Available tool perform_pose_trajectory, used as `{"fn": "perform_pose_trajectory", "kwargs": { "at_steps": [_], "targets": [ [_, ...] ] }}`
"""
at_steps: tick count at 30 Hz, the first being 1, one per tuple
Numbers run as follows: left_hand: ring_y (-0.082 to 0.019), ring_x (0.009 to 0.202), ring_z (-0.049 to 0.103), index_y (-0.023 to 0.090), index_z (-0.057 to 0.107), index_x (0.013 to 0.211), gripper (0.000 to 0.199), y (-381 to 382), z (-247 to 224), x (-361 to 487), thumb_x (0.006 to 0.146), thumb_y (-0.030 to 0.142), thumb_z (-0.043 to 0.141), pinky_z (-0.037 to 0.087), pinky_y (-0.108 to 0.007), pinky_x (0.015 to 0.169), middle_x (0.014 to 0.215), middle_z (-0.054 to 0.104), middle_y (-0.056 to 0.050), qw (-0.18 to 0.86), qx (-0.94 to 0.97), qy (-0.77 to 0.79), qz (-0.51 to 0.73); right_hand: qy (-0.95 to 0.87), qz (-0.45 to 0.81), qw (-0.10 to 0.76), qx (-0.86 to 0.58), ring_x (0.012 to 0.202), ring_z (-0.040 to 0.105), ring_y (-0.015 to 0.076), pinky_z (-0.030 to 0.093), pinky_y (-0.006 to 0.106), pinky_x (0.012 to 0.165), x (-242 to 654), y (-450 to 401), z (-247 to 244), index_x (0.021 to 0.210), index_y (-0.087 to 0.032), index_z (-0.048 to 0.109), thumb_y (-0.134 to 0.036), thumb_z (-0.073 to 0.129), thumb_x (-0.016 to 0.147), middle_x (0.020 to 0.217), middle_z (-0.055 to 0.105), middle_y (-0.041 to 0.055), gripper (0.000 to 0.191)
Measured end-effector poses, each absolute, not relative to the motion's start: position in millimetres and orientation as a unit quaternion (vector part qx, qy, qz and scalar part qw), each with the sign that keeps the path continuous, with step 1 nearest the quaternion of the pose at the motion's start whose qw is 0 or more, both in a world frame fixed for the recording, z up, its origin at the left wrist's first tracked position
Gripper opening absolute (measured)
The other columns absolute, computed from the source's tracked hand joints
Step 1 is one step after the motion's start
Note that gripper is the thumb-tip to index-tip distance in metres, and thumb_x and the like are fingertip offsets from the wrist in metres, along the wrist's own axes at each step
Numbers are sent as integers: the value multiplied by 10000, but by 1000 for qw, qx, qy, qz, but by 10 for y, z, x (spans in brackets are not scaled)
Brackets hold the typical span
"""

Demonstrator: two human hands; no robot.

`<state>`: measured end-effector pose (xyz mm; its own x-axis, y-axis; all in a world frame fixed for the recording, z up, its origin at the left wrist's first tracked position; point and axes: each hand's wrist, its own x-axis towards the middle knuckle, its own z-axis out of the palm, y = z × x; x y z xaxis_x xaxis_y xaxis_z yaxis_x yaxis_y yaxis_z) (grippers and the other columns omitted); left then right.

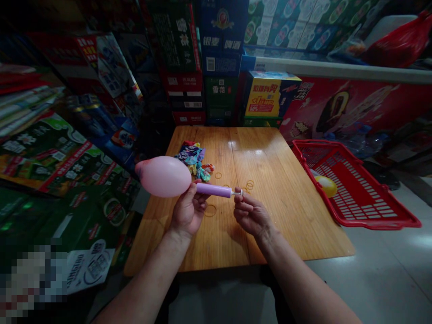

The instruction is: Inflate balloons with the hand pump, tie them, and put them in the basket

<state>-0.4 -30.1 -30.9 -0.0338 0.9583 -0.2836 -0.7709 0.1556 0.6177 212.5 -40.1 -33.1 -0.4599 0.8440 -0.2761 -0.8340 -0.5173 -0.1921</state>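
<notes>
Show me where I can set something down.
The tan wooden tabletop is bare on its right, between the right hand and the red plastic basket, and far back, before the yellow-and-blue cardboard box. Left and centre are crowded: multicoloured crumpled pile, thin yellow rubber bands and left hand.

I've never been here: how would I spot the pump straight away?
Find the wooden table in the middle of the picture. Above its surface, look between the left hand and the right hand. The pump is the slim, straight purple tube there with a white plunger, unlike the rounded pink balloon at its other end.
</notes>
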Motion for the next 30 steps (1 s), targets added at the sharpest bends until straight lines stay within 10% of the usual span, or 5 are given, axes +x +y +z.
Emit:
{"fn": "perform_pose_trajectory", "kwargs": {
  "at_steps": [10, 19, 30],
  "targets": [
    [-203, 891, 723, 209, 654, 1131, 334, -420, -339, 151, 851, 370, 736, 349, -164, 454, 1109, 732, -121, 668, 155, 327, 651, -34, 839, 507, -195, 384, 382, -14, 352, 112, 403, 1934, -446, -364, 1025, -122, 634, -150, 629, 932, 699, 646, -34, 97],
    [-247, 937, 724, 202, 670, 1059, 292, -247, -263, -115, 817, 332, 770, 558, -472, 890, 1020, 759, -92, 647, 131, 321, 679, -42, 836, 516, -182, 391, 395, -27, 350, 91, 418, 2239, -374, -311, 1031, -151, 624, -109, 576, 951, 727, 652, -47, 103],
    [-239, 963, 719, 205, 668, 1086, 300, -367, -305, 89, 835, 345, 755, 562, -443, 890, 1065, 749, -91, 682, 136, 318, 644, -44, 848, 493, -189, 393, 397, -15, 373, 112, 423, 2059, -441, -341, 1038, -113, 630, -133, 567, 963, 720, 655, -19, 100]
  ]
}}
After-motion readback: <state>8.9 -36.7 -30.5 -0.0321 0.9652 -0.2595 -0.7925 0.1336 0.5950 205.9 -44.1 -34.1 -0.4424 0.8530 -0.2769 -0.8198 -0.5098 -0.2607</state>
